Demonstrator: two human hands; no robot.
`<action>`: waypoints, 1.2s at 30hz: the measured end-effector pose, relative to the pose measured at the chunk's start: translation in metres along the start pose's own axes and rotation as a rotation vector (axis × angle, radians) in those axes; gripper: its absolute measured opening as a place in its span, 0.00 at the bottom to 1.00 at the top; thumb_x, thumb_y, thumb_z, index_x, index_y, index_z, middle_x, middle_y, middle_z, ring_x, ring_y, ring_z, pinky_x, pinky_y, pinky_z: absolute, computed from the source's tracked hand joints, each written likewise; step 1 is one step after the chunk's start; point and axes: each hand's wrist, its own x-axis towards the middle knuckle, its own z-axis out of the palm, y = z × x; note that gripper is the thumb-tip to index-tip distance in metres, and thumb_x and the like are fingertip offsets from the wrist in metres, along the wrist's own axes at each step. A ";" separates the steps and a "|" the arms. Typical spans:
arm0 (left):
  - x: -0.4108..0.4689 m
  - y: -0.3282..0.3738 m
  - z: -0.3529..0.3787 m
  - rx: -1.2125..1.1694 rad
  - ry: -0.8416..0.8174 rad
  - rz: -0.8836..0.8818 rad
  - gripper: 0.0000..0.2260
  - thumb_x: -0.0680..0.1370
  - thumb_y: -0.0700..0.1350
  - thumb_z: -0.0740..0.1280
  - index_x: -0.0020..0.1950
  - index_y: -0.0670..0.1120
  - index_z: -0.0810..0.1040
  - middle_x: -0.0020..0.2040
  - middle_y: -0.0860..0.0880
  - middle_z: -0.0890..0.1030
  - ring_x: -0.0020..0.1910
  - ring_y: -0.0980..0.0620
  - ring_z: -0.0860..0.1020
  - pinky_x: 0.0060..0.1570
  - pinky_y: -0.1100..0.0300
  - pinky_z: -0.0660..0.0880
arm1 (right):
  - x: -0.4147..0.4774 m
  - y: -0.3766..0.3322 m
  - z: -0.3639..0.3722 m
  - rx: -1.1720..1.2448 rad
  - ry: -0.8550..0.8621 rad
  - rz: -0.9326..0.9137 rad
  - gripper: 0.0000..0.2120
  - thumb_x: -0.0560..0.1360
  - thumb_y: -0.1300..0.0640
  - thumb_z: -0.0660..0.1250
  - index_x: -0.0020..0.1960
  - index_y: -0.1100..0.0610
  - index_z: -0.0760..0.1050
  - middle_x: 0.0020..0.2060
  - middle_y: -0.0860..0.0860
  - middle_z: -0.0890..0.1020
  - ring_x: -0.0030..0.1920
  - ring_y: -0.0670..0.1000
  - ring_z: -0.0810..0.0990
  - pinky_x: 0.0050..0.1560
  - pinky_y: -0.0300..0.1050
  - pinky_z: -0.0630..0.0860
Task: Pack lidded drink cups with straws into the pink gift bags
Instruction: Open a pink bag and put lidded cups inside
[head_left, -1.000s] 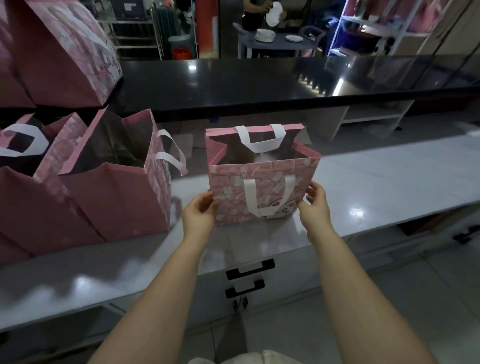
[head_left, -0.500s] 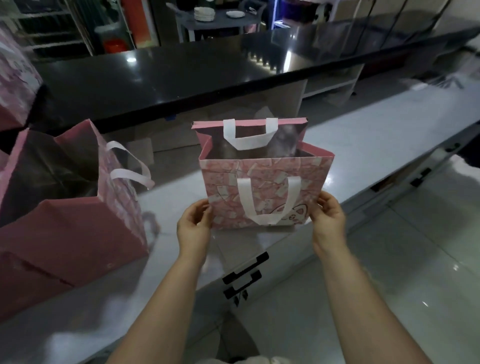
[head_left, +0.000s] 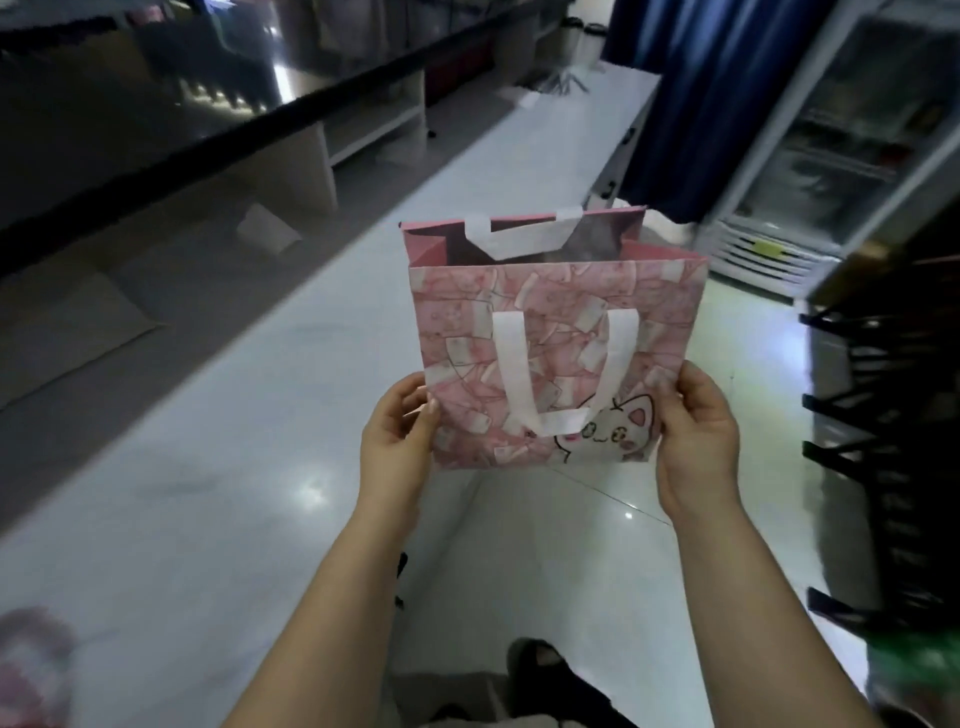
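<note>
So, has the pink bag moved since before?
Yes. The pink bag has left the white counter, moving right; it now hangs past its front edge.

We find the gift bag (head_left: 561, 332) to be printed pink paper, smooth, with a faint sheen; its handles (head_left: 514, 364) look like flat white ribbon, matt. The white counter (head_left: 234, 441) is smooth and glossy, showing bright light spots. The black upper counter (head_left: 130, 119) is polished, mirror-like. The floor (head_left: 571, 545) tiles are glossy. The curtain (head_left: 701, 104) appears to be dark blue cloth, and the cooler door (head_left: 841, 156) glass.
</note>
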 end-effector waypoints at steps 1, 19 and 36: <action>0.001 0.000 0.011 -0.009 -0.041 -0.005 0.13 0.81 0.41 0.65 0.56 0.59 0.81 0.55 0.52 0.83 0.54 0.51 0.82 0.44 0.58 0.79 | 0.002 -0.005 -0.011 -0.003 0.033 -0.009 0.10 0.77 0.62 0.67 0.58 0.62 0.78 0.41 0.46 0.85 0.42 0.45 0.83 0.42 0.39 0.80; 0.085 -0.003 0.244 0.029 -0.157 -0.014 0.15 0.79 0.38 0.67 0.56 0.59 0.82 0.49 0.48 0.84 0.54 0.45 0.83 0.56 0.45 0.79 | 0.163 -0.043 -0.134 0.057 0.183 0.034 0.15 0.78 0.66 0.63 0.62 0.55 0.78 0.55 0.57 0.84 0.55 0.59 0.82 0.58 0.65 0.77; 0.195 -0.046 0.428 -0.040 -0.019 -0.162 0.13 0.80 0.39 0.65 0.63 0.49 0.80 0.56 0.44 0.84 0.54 0.43 0.83 0.51 0.44 0.80 | 0.385 -0.037 -0.199 0.162 0.155 0.156 0.11 0.75 0.63 0.68 0.55 0.51 0.81 0.50 0.53 0.85 0.49 0.56 0.85 0.46 0.51 0.82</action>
